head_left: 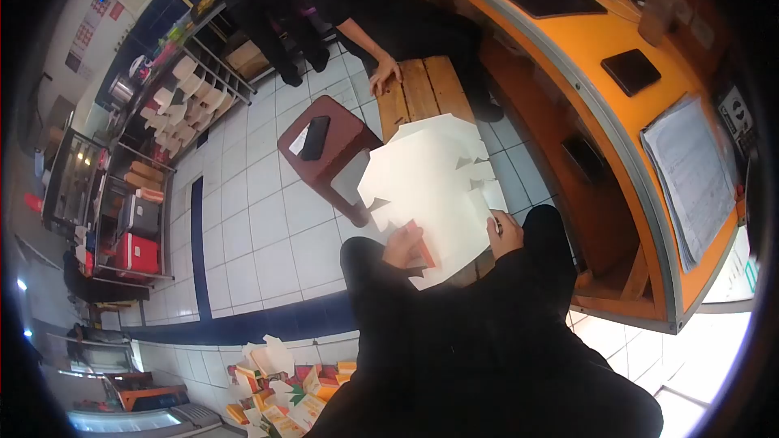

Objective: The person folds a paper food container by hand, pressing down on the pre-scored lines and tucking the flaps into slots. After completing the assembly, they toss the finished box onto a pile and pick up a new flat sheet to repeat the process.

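A flat white cardboard box blank [434, 186] with cut flaps lies across a wooden bench [422, 81] in front of my knees. My left hand [403, 246] grips its near left edge, where a folded flap [423, 242] shows a red-orange printed side. At the near right edge, my right hand [505, 235] has its fingers curled around the cardboard. Something dark and small shows at its fingers, too small to name. Across the bench, another person's hand [385, 73] rests on the far end of the wood.
A brown stool [345, 150] with a phone [316, 138] stands left of the bench. An orange counter [584, 40] with papers [690, 178] runs along the right. Printed boxes [292, 393] are piled on the floor behind left. Shelves hold stacked cartons [182, 109]. Another person [251, 8] stands ahead.
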{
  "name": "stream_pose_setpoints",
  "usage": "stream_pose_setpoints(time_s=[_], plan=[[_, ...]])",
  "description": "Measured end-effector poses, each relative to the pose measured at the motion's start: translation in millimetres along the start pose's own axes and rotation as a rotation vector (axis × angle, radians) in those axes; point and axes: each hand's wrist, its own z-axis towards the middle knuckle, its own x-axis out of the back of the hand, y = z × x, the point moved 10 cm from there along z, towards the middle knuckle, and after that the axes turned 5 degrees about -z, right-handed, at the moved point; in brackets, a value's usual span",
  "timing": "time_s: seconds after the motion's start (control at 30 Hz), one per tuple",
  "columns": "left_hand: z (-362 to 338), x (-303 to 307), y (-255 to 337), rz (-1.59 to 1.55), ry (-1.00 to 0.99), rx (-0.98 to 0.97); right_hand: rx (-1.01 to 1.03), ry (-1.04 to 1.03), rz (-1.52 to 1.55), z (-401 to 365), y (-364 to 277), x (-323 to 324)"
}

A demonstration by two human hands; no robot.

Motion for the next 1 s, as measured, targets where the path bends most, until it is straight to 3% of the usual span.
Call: stream_pose_setpoints(time_s=[0.03,0.1,0.17,0.23,0.27,0.33,0.37,0.43,0.5,0.57,0.67,0.73,0.83,1.0], plan=[[-5,-8,7,-0.125,0.112,0.095,0.002,-0.01,-0.03,2,-2,-1],[2,0,-2,-0.156,0.174,0.097,0.016,-0.001,-0.014,1,-9,-1],[8,12,1,-0.087,0.232,-0.025,0.025,0.01,0.002,-2,-18,2],[10,22,-6,-0.136,0.289,-0.031,0.209,0.203,-0.132,-9,-84,39],[10,29,-8,-0.185,0.343,-0.035,0.214,0.201,-0.131,-10,-101,49],[13,34,-10,-0.203,0.382,-0.052,0.507,-0.146,-0.137,-28,-148,28],[13,37,-11,-0.216,0.416,-0.066,0.503,-0.15,-0.14,-35,-153,23],[15,36,-13,-0.204,0.389,-0.045,0.72,-0.261,-0.172,-65,-177,1],[17,37,-16,-0.187,0.365,-0.029,0.73,-0.238,-0.16,-75,-174,-14],[16,44,-19,0.036,0.443,-0.033,0.743,-0.216,-0.145,-78,-169,-26],[14,37,-16,0.022,0.429,-0.019,0.637,-0.153,-0.125,-66,-159,-25],[13,20,-6,-0.082,0.411,-0.08,0.365,-0.033,-0.047,-52,-140,-15],[13,14,-3,-0.128,0.41,-0.119,0.254,-0.014,-0.039,-51,-137,-17],[7,-1,7,-0.205,0.379,-0.095,0.236,-0.005,-0.075,-53,-136,-20]])
